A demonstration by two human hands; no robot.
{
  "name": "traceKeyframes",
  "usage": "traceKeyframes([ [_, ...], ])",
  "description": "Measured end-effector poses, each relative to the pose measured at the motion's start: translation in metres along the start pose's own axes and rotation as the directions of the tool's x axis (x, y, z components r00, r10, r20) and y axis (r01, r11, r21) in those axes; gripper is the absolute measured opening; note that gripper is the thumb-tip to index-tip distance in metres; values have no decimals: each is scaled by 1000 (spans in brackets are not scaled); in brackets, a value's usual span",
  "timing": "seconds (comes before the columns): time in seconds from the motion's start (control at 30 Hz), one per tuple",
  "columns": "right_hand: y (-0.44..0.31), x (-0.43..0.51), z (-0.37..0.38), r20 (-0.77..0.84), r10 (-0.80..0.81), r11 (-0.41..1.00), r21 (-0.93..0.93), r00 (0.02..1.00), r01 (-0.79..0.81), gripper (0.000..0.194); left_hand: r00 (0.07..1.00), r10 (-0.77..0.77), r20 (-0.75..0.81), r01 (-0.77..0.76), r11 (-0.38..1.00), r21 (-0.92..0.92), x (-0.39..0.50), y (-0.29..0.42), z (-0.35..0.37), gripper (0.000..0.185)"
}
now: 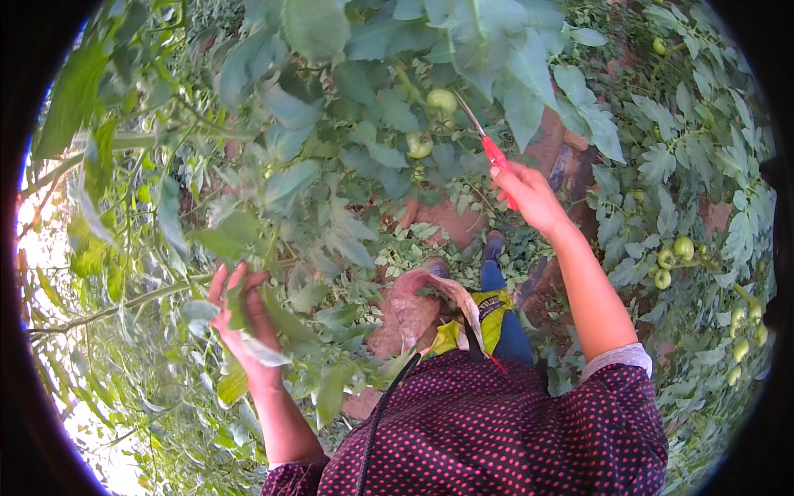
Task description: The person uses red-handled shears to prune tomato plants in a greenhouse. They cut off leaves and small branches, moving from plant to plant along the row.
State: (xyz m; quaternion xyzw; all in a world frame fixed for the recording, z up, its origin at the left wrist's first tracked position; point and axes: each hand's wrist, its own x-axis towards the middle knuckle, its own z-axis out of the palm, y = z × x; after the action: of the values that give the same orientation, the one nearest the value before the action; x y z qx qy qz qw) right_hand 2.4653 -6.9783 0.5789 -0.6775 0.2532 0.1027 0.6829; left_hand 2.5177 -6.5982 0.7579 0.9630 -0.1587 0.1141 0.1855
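My right hand (528, 191) is closed around the red handles of slim-bladed snips (494, 152). Their metal blades point up and left, beside a green tomato (441, 100) in the leaves. Just below it hangs a second green tomato (419, 146). Over on the left, my left hand (247, 322) is raised among tomato leaves with its fingers apart. A leaf (237, 305) covers part of the fingers, and a thick tomato stem (142, 300) runs up to them from the left.
Large leaves (490, 43) overhang the top. On the right, another tomato plant bears a cluster of green tomatoes (683, 248). A pale sack (414, 304) and a yellow bag (493, 313) hang at my waist. A dark pipe (563, 167) lies on the soil.
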Motion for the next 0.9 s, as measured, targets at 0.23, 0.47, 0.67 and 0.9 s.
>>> traceKeyframes([
  [0.23,25,13,-45,38,37,998,-45,999,-36,64,1000,8,19,-11,991,135,-4,-18,-7,31],
  [0.47,17,54,-76,119,60,984,-172,991,-39,53,1000,-21,15,19,988,152,-12,-20,-6,28],
  [0.67,45,32,-88,-23,77,996,-35,997,-78,58,996,20,86,-10,992,-123,0,25,8,41],
  [0.9,110,12,-111,-119,119,982,162,986,-99,56,921,385,63,-390,904,176,4,137,60,76],
])
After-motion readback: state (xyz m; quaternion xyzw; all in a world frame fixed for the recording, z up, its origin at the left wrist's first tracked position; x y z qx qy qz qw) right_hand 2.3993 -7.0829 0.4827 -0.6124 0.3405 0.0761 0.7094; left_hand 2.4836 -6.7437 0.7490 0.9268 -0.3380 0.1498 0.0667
